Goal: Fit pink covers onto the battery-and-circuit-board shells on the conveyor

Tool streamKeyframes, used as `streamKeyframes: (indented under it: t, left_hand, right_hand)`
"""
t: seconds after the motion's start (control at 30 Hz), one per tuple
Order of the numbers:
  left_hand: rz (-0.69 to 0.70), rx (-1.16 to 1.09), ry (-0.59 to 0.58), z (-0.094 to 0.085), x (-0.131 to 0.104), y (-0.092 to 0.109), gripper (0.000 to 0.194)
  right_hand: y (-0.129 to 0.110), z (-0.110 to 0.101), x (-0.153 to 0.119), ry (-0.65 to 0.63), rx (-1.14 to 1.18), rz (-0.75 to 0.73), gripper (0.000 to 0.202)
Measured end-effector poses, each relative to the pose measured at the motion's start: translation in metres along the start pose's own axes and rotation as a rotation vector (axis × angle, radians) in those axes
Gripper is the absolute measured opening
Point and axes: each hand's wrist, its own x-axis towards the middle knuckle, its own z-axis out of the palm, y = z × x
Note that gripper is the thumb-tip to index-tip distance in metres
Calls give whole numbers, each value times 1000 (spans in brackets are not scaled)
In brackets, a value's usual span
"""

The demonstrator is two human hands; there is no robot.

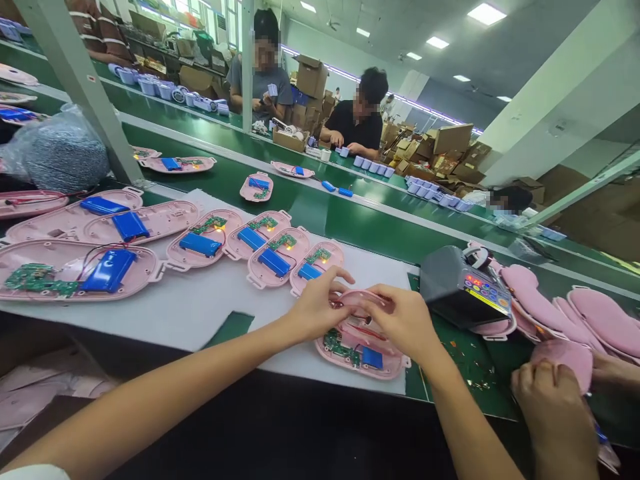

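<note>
My left hand and my right hand meet over the near edge of the bench, both closed on a small pink plastic shell. My thumbs press inside it, and a thin dark wire shows by the fingers. Just below lies a larger pink casing half with a green circuit board and a blue battery pack. Whether the two pink parts touch, I cannot tell. To the left, another open pink casing with a board and battery lies close to my left hand.
Several open pink casings line the white foam sheet leftward. A dark grey device with red digits stands right, before pink padded parts. A co-worker's hand holds a pink part there. A metal post rises at left.
</note>
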Motion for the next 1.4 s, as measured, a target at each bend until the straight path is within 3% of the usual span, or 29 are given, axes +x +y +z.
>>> streamKeyframes:
  t: [0.13,0.23,0.3,0.37,0.43,0.57,0.7,0.77,0.87,0.97,1.03,1.13,1.23,1.4]
  left_hand:
    - [-40,147,-22,1,1,-1,23]
    - [-103,174,-75,-2,3,-3,28]
    - [-170,134,-88,-4,3,-3,35]
    - [-232,90,-80,-6,3,-3,40]
    - [-273,61,-64,-7,2,-3,43]
    - [-309,103,4,-6,1,-7,49]
    - [-326,128,18,-7,2,-10,50]
    - [-311,117,10,-6,1,-9,46]
    - [-290,96,2,-5,0,-4,36]
    - [-298,9,-35,-4,0,-1,30]
    - [-299,-64,-52,-3,1,-1,31]
    - [-275,-143,-63,-2,0,-3,33]
    - [-247,-204,-81,-3,-1,-4,35]
    - [-208,-259,-103,-4,-2,-6,32]
  right_hand:
    - [-6,6,-1,32,-50,48,16]
    - [6,4,-10,105,22,-2,22]
    - [31,2,-21,341,218,48,27]
    - [67,-1,-33,665,436,227,36]
    - [106,-4,-40,839,560,396,48]
    - [162,-29,-56,759,527,412,58]
    - [194,-80,-108,696,327,331,37]
    - [201,-93,-129,671,93,222,27]
    - [184,-72,-122,781,81,132,23]
    - [120,-31,-84,779,303,70,20]
    - [68,-15,-59,585,361,-69,14]
    - [14,-10,-29,208,123,-295,15]
    - [-1,-8,-9,-12,-121,-372,25]
    - [5,0,2,6,-324,-452,22]
